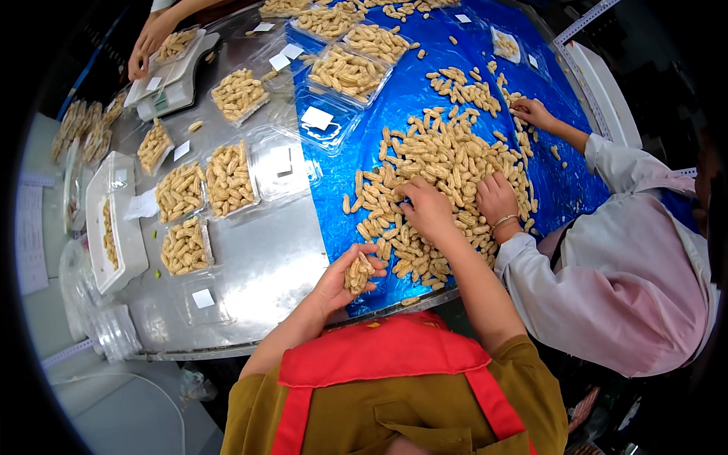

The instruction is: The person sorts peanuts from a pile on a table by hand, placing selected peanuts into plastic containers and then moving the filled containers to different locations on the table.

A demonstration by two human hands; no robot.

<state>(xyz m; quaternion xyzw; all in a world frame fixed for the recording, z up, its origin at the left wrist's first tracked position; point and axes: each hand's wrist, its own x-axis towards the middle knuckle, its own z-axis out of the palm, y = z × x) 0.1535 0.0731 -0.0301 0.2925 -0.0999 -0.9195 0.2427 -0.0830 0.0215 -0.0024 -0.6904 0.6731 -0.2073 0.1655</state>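
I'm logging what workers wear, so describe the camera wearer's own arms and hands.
The left hand and right hand are ungloved; no ring or bracelet shows. The forearms are uncovered below short mustard-brown sleeves.

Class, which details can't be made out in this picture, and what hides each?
- Head view: how many tan unshelled peanuts the person's bare left hand holds; overlapping shells hide some.
- Head view: the blue plastic sheet beneath the heap; piled peanuts cover it.
- Head view: the upper-left co-worker's head; cut off by the upper edge.
- Head view: marks on the rectangular white paper at left; too small.
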